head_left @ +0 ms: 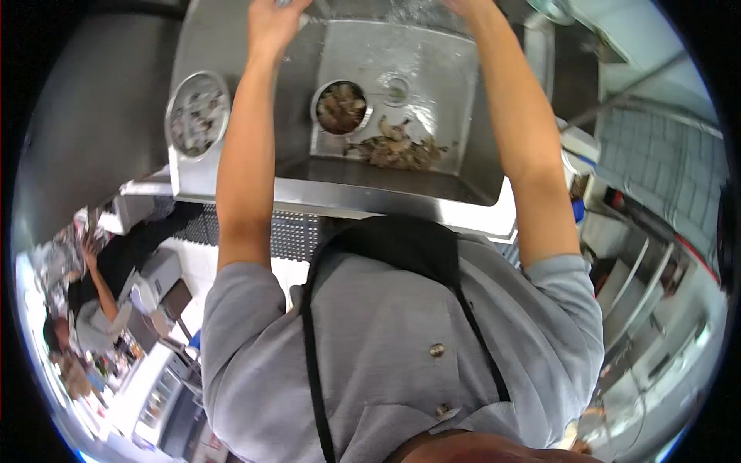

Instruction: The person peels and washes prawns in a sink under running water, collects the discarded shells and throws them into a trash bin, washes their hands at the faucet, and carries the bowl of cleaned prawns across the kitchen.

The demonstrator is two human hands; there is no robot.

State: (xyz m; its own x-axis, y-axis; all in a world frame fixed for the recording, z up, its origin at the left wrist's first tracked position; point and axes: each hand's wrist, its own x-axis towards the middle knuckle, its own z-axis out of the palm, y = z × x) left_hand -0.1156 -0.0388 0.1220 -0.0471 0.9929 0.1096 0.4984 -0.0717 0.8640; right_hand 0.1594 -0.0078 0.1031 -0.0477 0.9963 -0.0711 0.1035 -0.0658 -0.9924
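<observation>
At the top edge my left hand (276, 23) is partly in view over the sink's left rim, its fingers closed around something too small to name. My right hand (461, 6) is mostly cut off by the top edge, near splashing water; its fingers are hidden. Below, in the metal sink (471, 85), stands a round metal bowl (341, 108) with brownish pieces in it. A loose pile of brownish pieces, shrimp-like in look, (401, 150) lies on the sink floor near the drain (396, 91).
A metal bowl of pale grey pieces (198, 114) sits left of the sink. A perforated black mat (285, 231) lies on the floor. Another person (100, 309) is at the far left, one arm raised. Shelves (637, 282) stand at the right.
</observation>
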